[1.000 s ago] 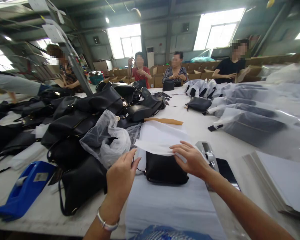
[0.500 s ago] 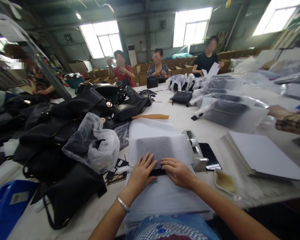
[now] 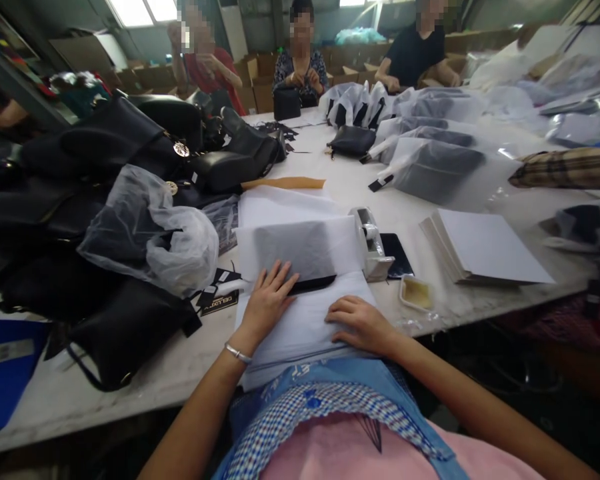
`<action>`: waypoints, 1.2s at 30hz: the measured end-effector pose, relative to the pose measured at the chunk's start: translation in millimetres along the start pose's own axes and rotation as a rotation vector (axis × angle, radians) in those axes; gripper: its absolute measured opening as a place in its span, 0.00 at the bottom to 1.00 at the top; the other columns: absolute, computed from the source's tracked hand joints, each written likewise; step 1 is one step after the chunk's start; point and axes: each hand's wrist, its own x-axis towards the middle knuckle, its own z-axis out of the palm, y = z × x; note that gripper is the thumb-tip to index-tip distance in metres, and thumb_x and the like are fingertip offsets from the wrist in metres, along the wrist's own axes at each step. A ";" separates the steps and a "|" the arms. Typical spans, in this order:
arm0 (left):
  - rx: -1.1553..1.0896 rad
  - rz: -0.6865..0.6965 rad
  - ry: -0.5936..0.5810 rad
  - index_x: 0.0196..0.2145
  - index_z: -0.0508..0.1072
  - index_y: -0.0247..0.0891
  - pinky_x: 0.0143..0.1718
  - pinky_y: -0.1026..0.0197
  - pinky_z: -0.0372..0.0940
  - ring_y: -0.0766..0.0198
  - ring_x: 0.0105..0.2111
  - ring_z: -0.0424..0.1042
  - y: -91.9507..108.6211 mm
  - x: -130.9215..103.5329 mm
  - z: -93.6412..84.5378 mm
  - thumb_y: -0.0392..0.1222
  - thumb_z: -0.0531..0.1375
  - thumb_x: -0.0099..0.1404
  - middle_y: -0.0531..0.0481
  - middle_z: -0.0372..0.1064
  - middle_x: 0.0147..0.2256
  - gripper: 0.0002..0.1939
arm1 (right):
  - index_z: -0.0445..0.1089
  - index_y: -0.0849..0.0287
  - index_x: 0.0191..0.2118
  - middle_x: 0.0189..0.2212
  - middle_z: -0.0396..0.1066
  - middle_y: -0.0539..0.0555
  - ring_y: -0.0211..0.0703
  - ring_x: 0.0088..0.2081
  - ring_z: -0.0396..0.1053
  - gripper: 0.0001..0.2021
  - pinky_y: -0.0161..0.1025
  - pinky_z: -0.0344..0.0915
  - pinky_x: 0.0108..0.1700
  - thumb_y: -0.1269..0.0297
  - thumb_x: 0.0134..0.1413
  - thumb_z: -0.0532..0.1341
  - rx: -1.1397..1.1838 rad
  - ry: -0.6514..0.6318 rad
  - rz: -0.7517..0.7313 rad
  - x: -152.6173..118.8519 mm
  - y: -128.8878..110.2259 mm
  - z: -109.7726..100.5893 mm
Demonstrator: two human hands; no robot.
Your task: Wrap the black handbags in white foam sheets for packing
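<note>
My left hand (image 3: 271, 293) lies flat with fingers spread on a sheet of translucent white paper (image 3: 347, 243). That sheet covers most of a flat black item (image 3: 316, 285); only its dark near edge shows, so its kind is hidden. My right hand (image 3: 360, 325) rests on the stack of white paper sheets (image 3: 305, 323) nearer to me, fingers slightly curved, thumb apart, nothing visible in it. Just right of the wrapped item stand a tape dispenser (image 3: 375, 247) and a dark phone (image 3: 396, 255).
Black handbags (image 3: 130, 327) are heaped on the left, with a crumpled clear plastic bag (image 3: 185, 257) against them. To the right are a stack of grey-white boards (image 3: 485, 247), a small plastic tub (image 3: 415, 293) and plastic-wrapped black bags (image 3: 433, 167). Several co-workers sit across the table.
My right hand has come off the wrapped item and moved toward me onto the paper stack. My left hand stays on the sheet. The view has tilted down.
</note>
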 end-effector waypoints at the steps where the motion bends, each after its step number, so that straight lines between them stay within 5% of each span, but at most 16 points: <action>1: -0.006 0.001 0.000 0.63 0.63 0.43 0.66 0.41 0.49 0.49 0.69 0.45 0.0 -0.2 -0.6 0.42 0.55 0.71 0.46 0.48 0.69 0.24 | 0.75 0.54 0.43 0.41 0.75 0.55 0.48 0.45 0.69 0.11 0.45 0.65 0.49 0.55 0.57 0.66 -0.006 0.007 0.008 -0.1 0.0 3.4; 6: -0.068 0.000 -0.001 0.61 0.66 0.42 0.66 0.41 0.50 0.51 0.68 0.47 -2.6 0.9 -5.5 0.44 0.55 0.71 0.45 0.51 0.68 0.22 | 0.77 0.54 0.36 0.35 0.76 0.53 0.45 0.40 0.70 0.07 0.41 0.65 0.46 0.59 0.61 0.64 0.018 0.024 0.031 5.6 1.3 9.7; 11: -0.205 -0.005 -0.036 0.58 0.69 0.40 0.65 0.41 0.52 0.50 0.67 0.51 -8.0 5.9 -16.3 0.51 0.54 0.71 0.43 0.56 0.66 0.22 | 0.78 0.54 0.35 0.34 0.78 0.52 0.43 0.38 0.73 0.08 0.39 0.66 0.45 0.61 0.62 0.61 0.163 0.020 0.117 16.2 -4.8 -8.0; 17: -0.363 -0.048 -0.241 0.60 0.67 0.38 0.66 0.47 0.51 0.54 0.67 0.51 -14.8 20.0 -57.4 0.57 0.46 0.73 0.44 0.58 0.65 0.28 | 0.78 0.54 0.35 0.35 0.78 0.50 0.42 0.37 0.75 0.07 0.36 0.66 0.42 0.61 0.61 0.62 0.215 0.153 0.269 44.4 -9.3 -43.1; 20: -0.328 -0.028 -0.321 0.60 0.67 0.41 0.65 0.48 0.55 0.52 0.67 0.53 -15.2 27.1 -71.5 0.61 0.53 0.68 0.44 0.59 0.64 0.30 | 0.78 0.53 0.35 0.36 0.78 0.49 0.42 0.38 0.75 0.07 0.36 0.66 0.41 0.61 0.61 0.62 0.129 0.201 0.288 61.8 -6.7 -56.5; 23: -0.194 -0.003 -0.293 0.51 0.74 0.41 0.61 0.49 0.61 0.49 0.64 0.58 -12.2 31.8 -67.7 0.51 0.61 0.66 0.43 0.63 0.62 0.19 | 0.77 0.53 0.35 0.36 0.78 0.49 0.42 0.38 0.75 0.08 0.37 0.66 0.42 0.60 0.62 0.61 0.061 0.239 0.306 74.7 -7.1 -64.4; 25: -0.122 -0.023 -0.247 0.45 0.76 0.39 0.59 0.50 0.64 0.50 0.62 0.62 -9.7 33.6 -58.9 0.39 0.57 0.69 0.44 0.67 0.60 0.10 | 0.76 0.53 0.38 0.39 0.78 0.50 0.44 0.40 0.75 0.08 0.38 0.67 0.45 0.58 0.63 0.60 0.016 0.262 0.285 79.5 -9.9 -65.5; 30: -0.075 0.001 -0.167 0.42 0.74 0.37 0.56 0.51 0.68 0.50 0.59 0.66 -9.1 33.9 -44.1 0.26 0.56 0.65 0.44 0.70 0.57 0.12 | 0.67 0.56 0.55 0.51 0.73 0.58 0.54 0.53 0.70 0.28 0.56 0.54 0.64 0.52 0.51 0.70 -0.176 0.203 0.095 85.6 -10.5 -54.6; 34: -0.044 0.038 -0.117 0.41 0.73 0.37 0.53 0.51 0.70 0.51 0.57 0.69 -12.7 32.0 -43.1 0.25 0.56 0.64 0.42 0.70 0.57 0.12 | 0.71 0.56 0.41 0.51 0.73 0.55 0.50 0.55 0.68 0.07 0.57 0.52 0.65 0.71 0.56 0.65 -0.291 0.178 0.018 93.6 8.1 -44.2; 36: -0.027 0.030 -0.094 0.40 0.73 0.37 0.50 0.53 0.72 0.52 0.54 0.73 -14.6 31.1 -42.2 0.26 0.56 0.65 0.40 0.66 0.59 0.11 | 0.70 0.56 0.37 0.51 0.74 0.55 0.49 0.54 0.69 0.06 0.55 0.54 0.64 0.75 0.57 0.62 -0.306 0.193 0.014 97.6 18.6 -41.0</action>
